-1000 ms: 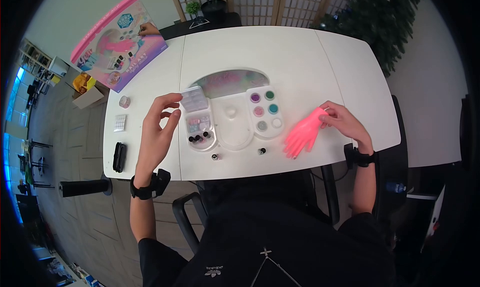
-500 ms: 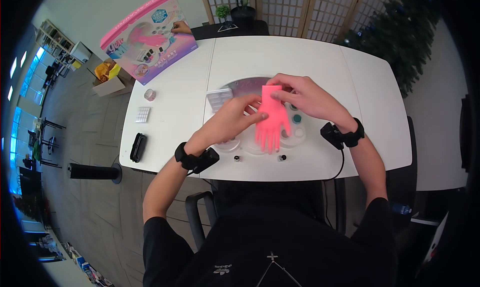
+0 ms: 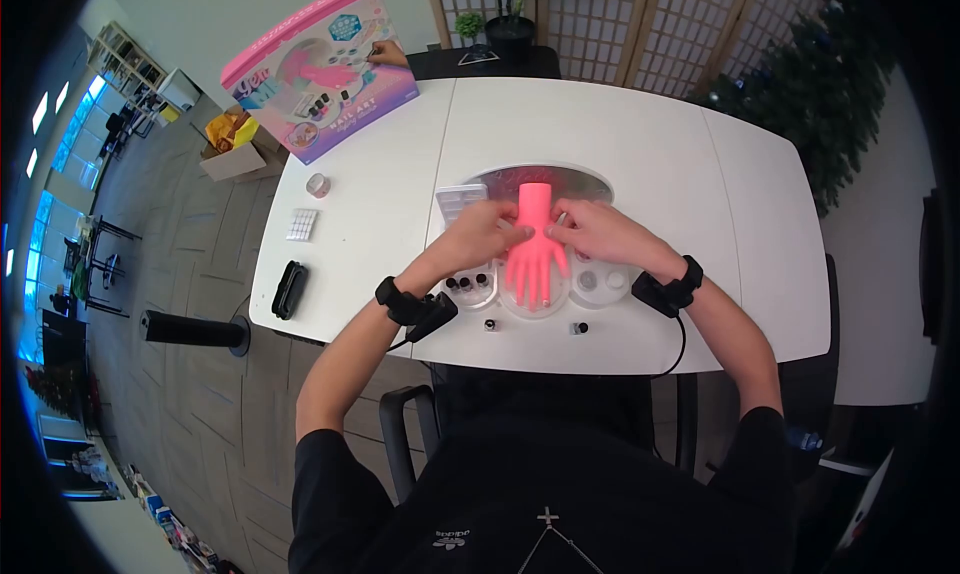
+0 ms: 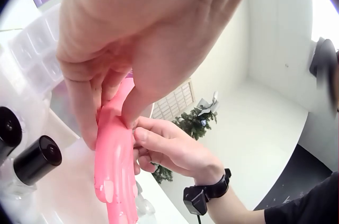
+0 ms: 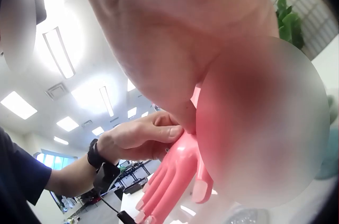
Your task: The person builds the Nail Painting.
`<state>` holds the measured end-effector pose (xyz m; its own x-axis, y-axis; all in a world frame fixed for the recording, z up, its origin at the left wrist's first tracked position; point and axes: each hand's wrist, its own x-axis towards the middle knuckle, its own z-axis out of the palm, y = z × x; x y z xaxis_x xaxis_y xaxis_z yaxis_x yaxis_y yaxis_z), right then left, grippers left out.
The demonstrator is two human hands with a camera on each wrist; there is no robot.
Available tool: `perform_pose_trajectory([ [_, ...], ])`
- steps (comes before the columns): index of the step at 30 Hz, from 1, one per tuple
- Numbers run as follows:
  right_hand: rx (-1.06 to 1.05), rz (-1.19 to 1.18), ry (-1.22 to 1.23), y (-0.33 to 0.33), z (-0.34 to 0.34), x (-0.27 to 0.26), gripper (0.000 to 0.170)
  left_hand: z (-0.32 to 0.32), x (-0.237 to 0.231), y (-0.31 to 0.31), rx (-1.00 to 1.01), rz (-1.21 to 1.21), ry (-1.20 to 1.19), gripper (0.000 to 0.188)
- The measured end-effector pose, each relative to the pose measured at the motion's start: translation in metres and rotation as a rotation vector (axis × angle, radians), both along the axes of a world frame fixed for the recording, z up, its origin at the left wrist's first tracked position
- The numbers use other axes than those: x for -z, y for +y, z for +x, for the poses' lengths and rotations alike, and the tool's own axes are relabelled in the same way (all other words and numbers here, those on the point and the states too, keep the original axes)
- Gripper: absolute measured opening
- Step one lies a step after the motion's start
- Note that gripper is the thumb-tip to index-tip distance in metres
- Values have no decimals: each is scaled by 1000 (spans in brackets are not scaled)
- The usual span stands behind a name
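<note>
A pink plastic model hand [image 3: 536, 236] points its fingers toward me above the middle of a clear plastic tray [image 3: 556, 300]. My left hand [image 3: 480, 236] grips it from the left; in the left wrist view, thumb and fingers lie on opposite faces of the pink model hand [image 4: 115, 144]. From the right, my right hand [image 3: 608, 236] holds its other side near the wrist end, thumb toward me. A blurred patch hides part of this grip in the right wrist view. Light nails show on the model fingers [image 5: 168, 189].
Several black-capped bottles [image 3: 467, 283] stand in the tray's left section, and two small bottles [image 3: 490, 325] stand before it. An upright panel [image 3: 588, 181] rises behind. Farther left are a black case [image 3: 289, 290], a white gridded block [image 3: 301, 224], a small jar [image 3: 318, 185] and a box [image 3: 325, 74].
The pink model hand has moved from the table's right side to over the tray's middle. My left hand has come across from the left onto it; my right hand has shifted down its side.
</note>
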<state>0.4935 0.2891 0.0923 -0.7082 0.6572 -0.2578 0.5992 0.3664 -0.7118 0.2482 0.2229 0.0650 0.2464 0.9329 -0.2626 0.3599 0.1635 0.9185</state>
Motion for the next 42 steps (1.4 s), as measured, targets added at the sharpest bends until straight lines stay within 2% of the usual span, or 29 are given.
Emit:
perform_pose_trajectory([
  [5,-16,25,-18,4,-3,6,38,0,10,4,38,21,112,43],
  [8,-4,36,-25,2,-3,2,39,1,21,4,-32,136,81,41],
  [11,-16,44,-55,4,-4,0,39,-2,19,7,20,113,99,39],
  [14,-39,54,-90,5,-4,0,38,-3,4,6,98,-24,137,41],
  [32,-109,82,-183,11,-5,5,39,-1,10,6,98,-163,32,40],
  [37,-145,193,-195,7,-7,8,38,5,2,6,132,-113,232,41],
  [42,-141,132,-271,8,-10,3,38,9,-4,2,149,-61,333,41],
])
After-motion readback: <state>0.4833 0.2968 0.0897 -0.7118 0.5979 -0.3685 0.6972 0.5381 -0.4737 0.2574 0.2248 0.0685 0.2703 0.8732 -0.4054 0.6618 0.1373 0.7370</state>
